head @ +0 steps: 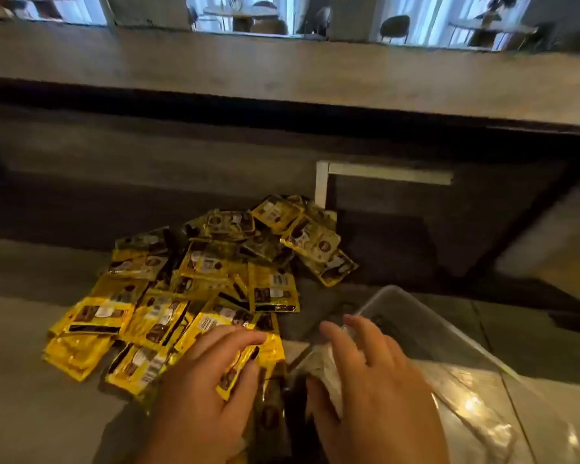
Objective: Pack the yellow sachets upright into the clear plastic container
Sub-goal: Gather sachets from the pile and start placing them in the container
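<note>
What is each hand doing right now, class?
Left hand: pinching a yellow foil sachet at the near edge of the pile.
Right hand: fingers curled over the rim of the clear plastic container; grip unclear.

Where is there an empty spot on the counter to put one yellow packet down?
Bare counter lies left of the sachet pile, and a small gap sits between pile and clear container. It is crowded near the left hand and right hand.

Sachet pile [201, 289] crowds counter left; clear container [426, 333] blocks right; narrow gap btwn.
</note>
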A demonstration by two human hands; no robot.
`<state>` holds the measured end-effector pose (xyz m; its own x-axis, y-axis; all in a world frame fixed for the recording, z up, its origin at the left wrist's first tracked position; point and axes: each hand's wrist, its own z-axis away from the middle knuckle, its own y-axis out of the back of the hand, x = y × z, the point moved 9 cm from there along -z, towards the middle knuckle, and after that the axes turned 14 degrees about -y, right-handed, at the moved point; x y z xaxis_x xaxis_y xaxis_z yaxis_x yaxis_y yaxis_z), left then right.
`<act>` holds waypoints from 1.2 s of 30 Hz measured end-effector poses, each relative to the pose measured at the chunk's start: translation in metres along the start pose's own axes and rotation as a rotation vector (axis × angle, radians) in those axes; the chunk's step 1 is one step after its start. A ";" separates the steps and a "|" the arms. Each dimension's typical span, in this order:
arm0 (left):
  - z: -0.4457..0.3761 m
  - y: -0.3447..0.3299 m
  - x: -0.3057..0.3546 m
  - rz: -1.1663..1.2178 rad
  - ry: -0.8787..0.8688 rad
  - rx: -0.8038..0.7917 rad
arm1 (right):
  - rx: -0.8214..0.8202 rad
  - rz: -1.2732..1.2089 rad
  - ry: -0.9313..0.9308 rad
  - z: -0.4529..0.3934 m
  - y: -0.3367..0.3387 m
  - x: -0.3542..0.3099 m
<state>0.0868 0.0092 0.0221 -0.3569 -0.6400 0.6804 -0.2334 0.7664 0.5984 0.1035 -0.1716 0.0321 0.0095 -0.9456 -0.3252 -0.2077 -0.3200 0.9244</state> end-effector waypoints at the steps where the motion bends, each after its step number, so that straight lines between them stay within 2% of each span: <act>1: 0.000 -0.009 0.005 0.021 -0.037 -0.024 | 0.008 0.011 0.047 0.001 -0.006 0.001; 4: -0.006 -0.037 0.017 -0.020 -0.143 -0.071 | 0.067 0.145 0.092 0.007 -0.021 0.007; 8: -0.008 -0.074 0.024 0.040 -0.228 -0.132 | 0.151 0.167 0.205 0.028 -0.015 -0.004; 11: 0.000 -0.085 0.022 0.133 -0.226 -0.148 | 0.087 0.304 0.235 0.031 -0.015 -0.006; 17: 0.040 -0.069 0.030 -0.016 -0.298 -0.118 | 0.167 0.344 0.377 0.058 -0.005 -0.007; 23: 0.079 -0.052 0.041 -0.330 -0.340 -0.274 | 0.083 0.308 0.335 0.082 0.001 -0.002; 28: 0.087 -0.013 0.010 -0.535 -0.259 -0.174 | 0.257 0.137 0.379 0.110 0.012 -0.019; 31: 0.096 0.002 -0.014 -0.523 -0.215 -0.061 | 0.188 0.025 0.424 0.124 -0.009 -0.048; 36: 0.096 0.011 -0.043 -0.412 -0.132 0.067 | 0.086 0.052 0.315 0.097 -0.049 -0.081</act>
<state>0.0123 0.0500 -0.0410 -0.3329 -0.8839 0.3285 -0.4369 0.4533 0.7769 0.0179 -0.0733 -0.0057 0.2957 -0.9365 -0.1883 -0.2976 -0.2776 0.9134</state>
